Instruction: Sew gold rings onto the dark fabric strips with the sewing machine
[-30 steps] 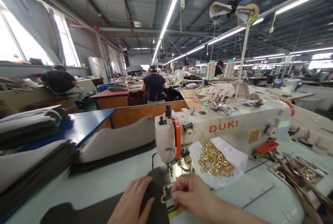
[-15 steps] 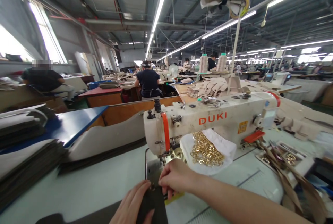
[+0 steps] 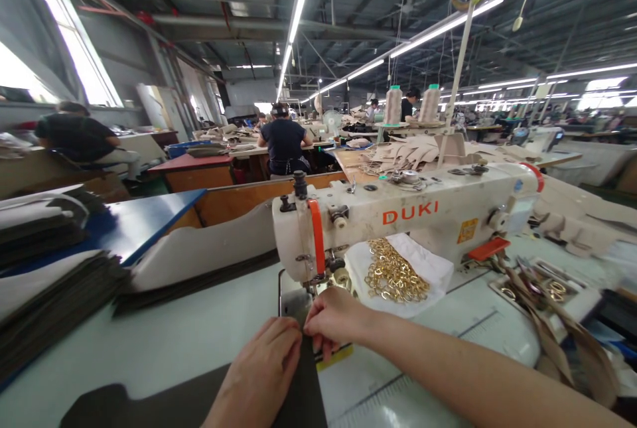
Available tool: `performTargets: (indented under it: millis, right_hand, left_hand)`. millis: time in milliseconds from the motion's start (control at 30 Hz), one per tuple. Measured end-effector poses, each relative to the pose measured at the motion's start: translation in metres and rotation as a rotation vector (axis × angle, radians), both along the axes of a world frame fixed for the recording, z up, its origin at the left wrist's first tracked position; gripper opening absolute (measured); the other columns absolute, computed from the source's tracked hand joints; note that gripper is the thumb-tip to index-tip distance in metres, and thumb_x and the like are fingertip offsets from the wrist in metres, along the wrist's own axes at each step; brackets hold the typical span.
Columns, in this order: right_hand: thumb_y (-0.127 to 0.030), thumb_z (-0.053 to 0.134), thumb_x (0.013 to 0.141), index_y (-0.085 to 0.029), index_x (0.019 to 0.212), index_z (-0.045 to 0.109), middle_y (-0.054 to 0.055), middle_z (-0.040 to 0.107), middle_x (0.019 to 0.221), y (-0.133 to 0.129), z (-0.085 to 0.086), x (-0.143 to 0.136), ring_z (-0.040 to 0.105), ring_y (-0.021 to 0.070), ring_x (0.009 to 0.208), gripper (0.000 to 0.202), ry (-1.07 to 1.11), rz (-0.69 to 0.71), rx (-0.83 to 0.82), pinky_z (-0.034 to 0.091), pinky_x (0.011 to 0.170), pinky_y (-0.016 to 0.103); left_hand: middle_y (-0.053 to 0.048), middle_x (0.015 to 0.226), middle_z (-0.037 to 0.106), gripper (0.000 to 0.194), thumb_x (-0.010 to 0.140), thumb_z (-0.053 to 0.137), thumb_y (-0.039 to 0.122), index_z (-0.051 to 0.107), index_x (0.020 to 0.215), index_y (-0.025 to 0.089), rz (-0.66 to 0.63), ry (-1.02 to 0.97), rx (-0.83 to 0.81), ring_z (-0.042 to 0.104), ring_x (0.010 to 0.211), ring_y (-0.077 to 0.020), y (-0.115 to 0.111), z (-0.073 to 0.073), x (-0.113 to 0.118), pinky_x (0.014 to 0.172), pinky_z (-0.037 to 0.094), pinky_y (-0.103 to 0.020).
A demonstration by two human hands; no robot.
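A dark, flat piece of material (image 3: 298, 388) is laid on the pale table (image 3: 174, 342), running from the near edge up under the needle end of the cream sewing machine (image 3: 398, 222). It is pressed down by the left hand (image 3: 261, 375), palm flat, fingers together. Its upper end is pinched by the right hand (image 3: 336, 322), fingers closed on it just beside the left fingertips. A heap of gold rings (image 3: 393, 279) on white cloth is seen close right of the hands. Stacked dark pieces (image 3: 54, 308) are ranged along the left edge, well apart; bare tabletop is left between.
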State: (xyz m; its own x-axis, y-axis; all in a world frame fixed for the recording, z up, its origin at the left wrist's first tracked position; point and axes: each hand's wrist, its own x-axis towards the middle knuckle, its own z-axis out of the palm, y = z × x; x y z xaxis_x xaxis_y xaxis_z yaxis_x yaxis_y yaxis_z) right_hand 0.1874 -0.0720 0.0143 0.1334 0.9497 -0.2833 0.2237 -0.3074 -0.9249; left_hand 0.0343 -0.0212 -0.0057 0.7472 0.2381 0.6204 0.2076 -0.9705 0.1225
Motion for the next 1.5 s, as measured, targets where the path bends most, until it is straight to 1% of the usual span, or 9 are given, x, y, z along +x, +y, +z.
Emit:
performTargets:
  millis: [167,300,433,500,700,867,1067,1233,1500]
  right_hand:
    - [-0.003,0.051,0.07,-0.019,0.047,0.052,-0.005,0.052,0.037,-0.001,0.009,-0.001,0.058,0.0135,0.035,0.028,-0.088,0.042,-0.094,0.046,0.041,0.02]
    - [-0.006,0.05,0.073,-0.019,0.053,0.055,-0.005,0.054,0.043,-0.008,0.01,0.0,0.059,0.0141,0.039,0.024,-0.224,0.059,-0.04,0.046,0.044,0.022]
    - [-0.013,0.056,0.077,-0.019,0.074,0.065,0.004,0.069,0.073,-0.031,0.007,0.005,0.067,0.022,0.075,0.01,-0.49,0.025,0.158,0.049,0.071,0.031]
    - [-0.016,0.057,0.081,-0.019,0.084,0.066,0.007,0.07,0.089,-0.049,0.005,0.009,0.064,0.0239,0.089,0.01,-0.632,0.083,0.279,0.045,0.082,0.034]
    - [-0.018,0.061,0.086,-0.016,0.091,0.065,0.004,0.067,0.086,-0.091,-0.007,0.017,0.058,0.0195,0.081,0.007,-1.228,0.512,0.705,0.047,0.072,0.027]
    - [-0.025,0.062,0.09,-0.02,0.099,0.065,0.002,0.067,0.09,-0.096,-0.014,0.02,0.059,0.0185,0.084,0.011,-1.334,0.578,0.885,0.046,0.069,0.029]
    - [-0.031,0.063,0.088,-0.019,0.094,0.065,0.002,0.067,0.091,-0.078,-0.027,0.015,0.059,0.0197,0.087,0.014,-1.348,0.475,0.871,0.047,0.072,0.03]
    - [-0.03,0.061,0.088,-0.014,0.092,0.062,0.004,0.066,0.09,-0.057,-0.023,0.008,0.059,0.0205,0.089,0.016,-1.252,0.32,0.706,0.048,0.082,0.032]
    - [-0.026,0.061,0.087,-0.016,0.09,0.061,0.004,0.064,0.09,-0.042,-0.03,0.007,0.057,0.0217,0.089,0.011,-1.244,0.292,0.663,0.048,0.083,0.032]
  left_hand:
    - [-0.002,0.07,0.067,0.023,0.081,0.042,0.011,0.06,0.071,0.022,0.013,0.059,-0.05,0.065,0.066,-0.0182,0.001,0.003,0.004,0.063,0.055,-0.029]
    - [-0.001,0.069,0.067,0.023,0.079,0.044,0.011,0.06,0.069,0.023,0.031,0.092,-0.083,0.065,0.066,-0.0177,0.002,0.005,0.005,0.063,0.053,-0.027]
    - [-0.001,0.068,0.067,0.021,0.079,0.045,0.012,0.06,0.069,0.023,0.038,0.094,-0.106,0.065,0.065,-0.0183,0.001,0.007,0.005,0.062,0.053,-0.028]
    - [-0.001,0.068,0.066,0.021,0.08,0.045,0.012,0.059,0.07,0.023,0.038,0.104,-0.127,0.065,0.066,-0.0182,0.001,0.008,0.004,0.062,0.053,-0.028]
    - [0.0,0.072,0.068,0.019,0.082,0.046,0.012,0.059,0.072,0.023,0.013,0.055,-0.135,0.065,0.068,-0.0172,0.001,0.004,0.001,0.066,0.054,-0.028]
    - [0.0,0.073,0.067,0.019,0.083,0.047,0.012,0.058,0.073,0.023,0.02,0.059,-0.125,0.066,0.069,-0.0169,0.002,0.001,0.001,0.066,0.054,-0.027]
    - [0.002,0.07,0.066,0.019,0.083,0.047,0.011,0.055,0.072,0.023,0.012,-0.003,-0.042,0.066,0.064,-0.0155,0.003,-0.002,0.001,0.061,0.055,-0.025]
    - [0.002,0.073,0.067,0.018,0.088,0.043,0.013,0.055,0.078,0.024,-0.023,-0.052,0.031,0.067,0.066,-0.0144,0.006,-0.007,0.003,0.063,0.056,-0.024]
    - [0.001,0.075,0.068,0.019,0.088,0.041,0.011,0.053,0.081,0.024,-0.041,-0.058,0.054,0.069,0.069,-0.0131,0.01,-0.008,0.002,0.065,0.056,-0.02]
